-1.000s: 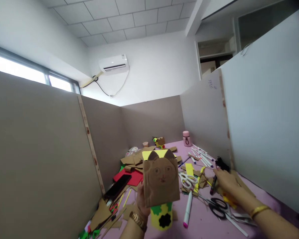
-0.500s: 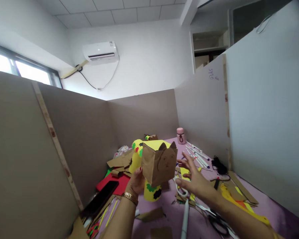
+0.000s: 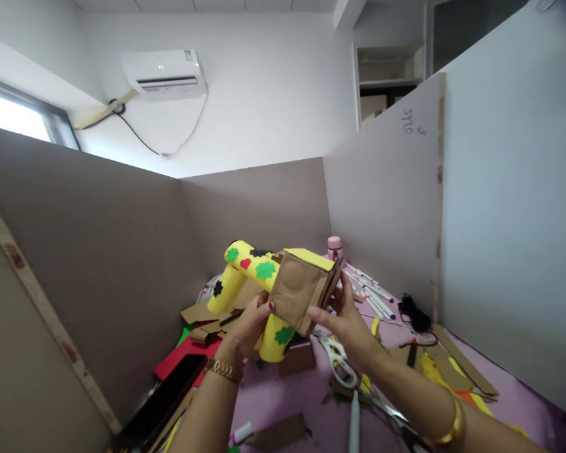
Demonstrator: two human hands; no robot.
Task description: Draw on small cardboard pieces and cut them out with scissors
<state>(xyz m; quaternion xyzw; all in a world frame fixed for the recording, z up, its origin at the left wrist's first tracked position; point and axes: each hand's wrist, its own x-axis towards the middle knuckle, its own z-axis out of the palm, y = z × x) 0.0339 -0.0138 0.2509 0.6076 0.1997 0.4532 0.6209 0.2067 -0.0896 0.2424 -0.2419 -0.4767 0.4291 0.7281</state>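
Observation:
A handmade animal figure (image 3: 251, 261) is held up above the table, its yellow tube body and legs dotted with green, black and red patches. Its head is a brown cardboard box (image 3: 294, 286) with a yellow strip along the top, turned so a side panel faces me. My left hand (image 3: 251, 328) grips the figure from below, thumb at the box's lower left corner. With thumb on the near side and fingers behind, my right hand (image 3: 346, 322) is closed on the box's right edge. The drawn face is out of sight.
White-handled scissors (image 3: 340, 363), a pale pen (image 3: 354, 418) and cardboard scraps (image 3: 283, 434) lie on the purple table (image 3: 259, 393). Markers (image 3: 375, 296), black cord (image 3: 414, 313) and a pink flask (image 3: 334, 247) are to the right. At left are a black phone-like slab (image 3: 167, 402) and red sheet (image 3: 183, 352).
The figure has turned, so the box's drawn face no longer shows and its side does. My right hand has moved from open beside the box to gripping its right edge.

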